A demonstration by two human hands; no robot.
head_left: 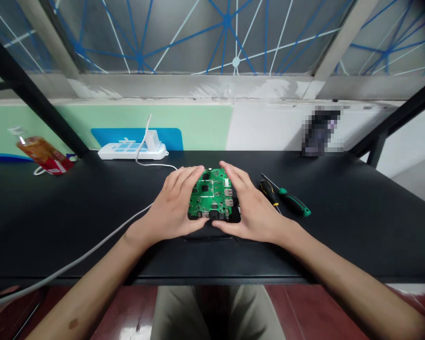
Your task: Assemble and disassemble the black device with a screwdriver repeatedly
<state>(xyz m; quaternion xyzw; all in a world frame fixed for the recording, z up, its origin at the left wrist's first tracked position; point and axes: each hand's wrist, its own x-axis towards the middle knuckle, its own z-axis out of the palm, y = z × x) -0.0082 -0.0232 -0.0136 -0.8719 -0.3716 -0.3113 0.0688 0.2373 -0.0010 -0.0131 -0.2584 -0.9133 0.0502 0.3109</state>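
Observation:
A green circuit board (pixel 212 189) with black chips and metal ports lies between my hands over the black table. My left hand (pixel 179 203) grips its left side, thumb at the near edge and fingers along the far left corner. On the opposite side, my right hand (pixel 251 203) holds the board the same way, its thumb near the front ports. Part of a black object (pixel 235 211) shows beside the board's right edge, under my right palm. A yellow-black screwdriver (pixel 268 191) and a green-black screwdriver (pixel 293 202) lie just right of my right hand.
At the back left, a white power strip (pixel 132 151) has a plug and a white cable running toward the front left. A bottle (pixel 44 152) of orange drink stands far left. A pixelated dark object (pixel 318 134) leans on the wall. Black frame bars flank the black table (pixel 350 222).

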